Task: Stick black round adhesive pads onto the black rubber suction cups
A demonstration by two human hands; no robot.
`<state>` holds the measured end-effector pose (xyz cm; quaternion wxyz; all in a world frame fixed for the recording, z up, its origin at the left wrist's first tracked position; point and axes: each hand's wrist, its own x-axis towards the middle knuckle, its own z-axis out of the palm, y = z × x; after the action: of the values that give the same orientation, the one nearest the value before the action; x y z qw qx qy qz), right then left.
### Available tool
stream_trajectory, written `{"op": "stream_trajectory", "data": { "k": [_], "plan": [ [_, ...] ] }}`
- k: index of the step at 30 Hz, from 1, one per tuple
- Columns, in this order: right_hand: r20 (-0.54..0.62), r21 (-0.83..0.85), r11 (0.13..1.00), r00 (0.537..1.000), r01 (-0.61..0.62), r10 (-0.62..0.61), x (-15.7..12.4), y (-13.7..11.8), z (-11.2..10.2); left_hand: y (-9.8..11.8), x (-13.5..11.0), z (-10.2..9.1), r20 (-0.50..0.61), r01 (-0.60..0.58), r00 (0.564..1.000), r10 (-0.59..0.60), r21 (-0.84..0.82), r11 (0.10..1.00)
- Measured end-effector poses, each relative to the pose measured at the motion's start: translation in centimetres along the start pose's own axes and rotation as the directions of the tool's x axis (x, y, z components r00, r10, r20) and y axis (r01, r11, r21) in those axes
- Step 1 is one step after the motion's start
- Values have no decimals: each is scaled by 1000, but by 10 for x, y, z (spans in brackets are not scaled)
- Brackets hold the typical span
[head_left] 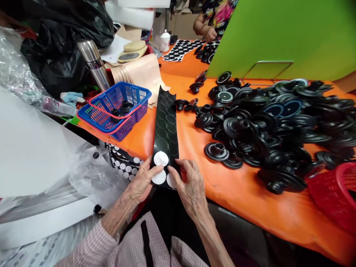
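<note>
A long black sheet of round stickers (164, 128) lies over the table's front edge, with several white circles (161, 158) showing at its near end. My left hand (143, 180) grips the sheet's left edge, thumb on top beside a white circle and fingers partly hidden below. On the opposite edge, my right hand (190, 181) holds the sheet, its thumb pressing near the right white circle. Black round discs with raised hubs (218, 151) lie heaped to the right of my hands.
A blue basket (141, 89) holding a few black parts stands at left, near a steel flask (93, 63). A red basket (330, 193) sits at the right edge. Behind, a green board (278, 37) rises beside another person's hand (209, 33). The table is orange (191, 148).
</note>
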<state>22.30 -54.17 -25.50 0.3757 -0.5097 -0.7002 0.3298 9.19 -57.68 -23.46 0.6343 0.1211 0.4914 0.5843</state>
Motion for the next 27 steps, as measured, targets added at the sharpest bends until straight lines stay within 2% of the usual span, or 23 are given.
{"op": "stream_trajectory", "data": {
  "k": [5,7,9,11,13,14,15,16,17,18,19,20,22,24,26,27],
  "plan": [
    [25,-17,999,999,48,-48,3,1,-2,-6,4,-4,28,-6,1000,5,39,999],
    [-5,-16,999,999,42,-42,5,3,-7,-5,4,-5,36,-19,999,16,74,997],
    [-83,-14,1000,997,-8,7,8,5,-15,-1,1,-7,9,-63,998,63,221,973],
    [-161,-25,999,986,-43,38,9,7,-22,8,-4,-9,-88,-139,974,209,493,859],
    [-196,-56,998,981,-6,-5,6,4,-25,19,-11,-8,-170,-179,878,448,751,636],
    [-196,-69,997,979,35,-48,2,1,-24,25,-14,-5,-155,-183,846,510,815,551],
    [-186,-71,994,978,84,-96,-1,-3,-23,30,-16,-1,-114,-192,859,499,831,522],
    [-170,-64,989,975,132,-141,-5,-7,-21,35,-16,5,-57,-202,907,417,809,552],
    [-147,-39,985,974,170,-174,-9,-11,-19,38,-16,11,12,-189,961,276,757,626],
    [-116,8,981,975,193,-190,-12,-15,-17,41,-14,18,78,-146,989,128,691,708],
    [-78,74,978,979,194,-188,-14,-17,-17,43,-12,25,116,-94,993,25,631,770],
    [-48,157,974,987,161,-155,-14,-19,-18,43,-9,31,123,-60,992,-15,587,807],
    [-46,335,942,999,12,4,-12,-17,-24,44,-2,44,133,-61,991,-19,568,821],
    [-86,474,869,975,-142,207,-7,-11,-34,43,5,56,220,-101,974,-53,634,767],
    [-167,537,817,923,-210,347,-3,-2,-45,41,13,70,314,-213,948,-54,753,623],
    [-217,543,812,898,-214,382,-2,3,-50,39,19,77,344,-297,939,8,799,522]
  ]
}}
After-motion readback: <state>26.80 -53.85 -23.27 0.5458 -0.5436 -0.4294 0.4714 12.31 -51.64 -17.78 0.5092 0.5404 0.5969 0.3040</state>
